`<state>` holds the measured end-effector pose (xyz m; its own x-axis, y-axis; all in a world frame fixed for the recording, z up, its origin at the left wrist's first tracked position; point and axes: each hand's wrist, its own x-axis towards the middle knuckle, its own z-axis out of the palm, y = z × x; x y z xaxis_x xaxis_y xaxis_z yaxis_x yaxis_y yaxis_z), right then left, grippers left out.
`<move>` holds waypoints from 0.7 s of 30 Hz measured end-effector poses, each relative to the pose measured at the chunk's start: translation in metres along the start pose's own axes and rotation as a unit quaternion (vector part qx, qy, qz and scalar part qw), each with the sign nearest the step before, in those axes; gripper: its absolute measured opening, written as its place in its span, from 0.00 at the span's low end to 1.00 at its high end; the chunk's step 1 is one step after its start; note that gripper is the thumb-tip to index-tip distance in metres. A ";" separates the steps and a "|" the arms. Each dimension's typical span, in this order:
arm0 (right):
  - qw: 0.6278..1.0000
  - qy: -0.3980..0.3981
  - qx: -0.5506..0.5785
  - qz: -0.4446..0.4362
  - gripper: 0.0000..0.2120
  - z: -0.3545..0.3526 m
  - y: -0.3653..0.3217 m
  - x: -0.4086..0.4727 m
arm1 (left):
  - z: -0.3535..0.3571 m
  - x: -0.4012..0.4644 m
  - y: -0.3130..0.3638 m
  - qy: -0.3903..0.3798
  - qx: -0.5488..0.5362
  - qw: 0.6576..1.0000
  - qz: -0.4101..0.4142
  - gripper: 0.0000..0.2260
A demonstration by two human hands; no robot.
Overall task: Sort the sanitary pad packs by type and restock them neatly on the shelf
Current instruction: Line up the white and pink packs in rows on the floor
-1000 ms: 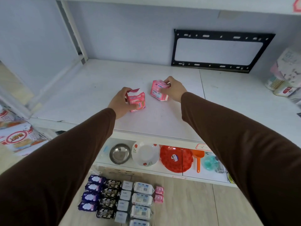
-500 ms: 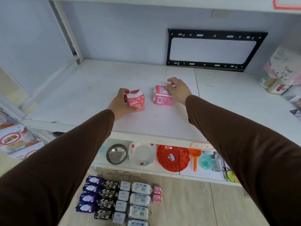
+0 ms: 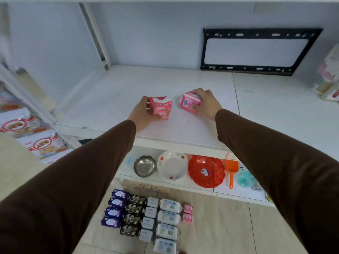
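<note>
On the wooden floor (image 3: 220, 226) nearest the viewer, sanitary pad packs lie in rows by type: purple packs (image 3: 114, 208), dark packs (image 3: 133, 215), small white packs (image 3: 149, 219), larger white packs (image 3: 167, 222) and two small pink packs (image 3: 187, 213). Above, the lower shelf (image 3: 165, 182) carries a steel bowl (image 3: 145, 165), a floral white bowl (image 3: 172, 167), a red plastic plate (image 3: 206, 171) and an orange scoop (image 3: 231, 171). On the white shelf (image 3: 113, 99), the left hand (image 3: 142, 114) grips a pink pad pack (image 3: 161, 107), fingers curled around its side. The right hand (image 3: 207, 103) grips a second pink pack (image 3: 189, 102), just beside the first. Both packs rest on the shelf. A black bracket (image 3: 256, 52) stands against the back wall.
</note>
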<state>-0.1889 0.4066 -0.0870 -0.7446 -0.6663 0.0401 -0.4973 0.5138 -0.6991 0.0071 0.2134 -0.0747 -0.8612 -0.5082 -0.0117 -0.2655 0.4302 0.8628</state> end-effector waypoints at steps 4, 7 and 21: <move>0.992 0.007 0.127 0.012 0.23 0.002 -0.015 -0.024 | -0.021 -0.016 -0.002 0.005 0.023 1.000 0.011 0.27; 0.978 0.012 0.202 0.043 0.14 0.003 -0.037 -0.054 | -0.033 -0.032 0.000 -0.005 0.031 0.999 0.034 0.26; 0.933 0.039 0.319 0.160 0.17 0.105 -0.108 -0.245 | -0.088 -0.188 -0.080 -0.126 -0.018 0.988 0.084 0.28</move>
<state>0.0945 0.4571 -0.0963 -0.8516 -0.4807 -0.2088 0.1033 0.2366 -0.9661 0.2278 0.2090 -0.0968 -0.9735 -0.2283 0.0128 -0.0974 0.4647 0.8801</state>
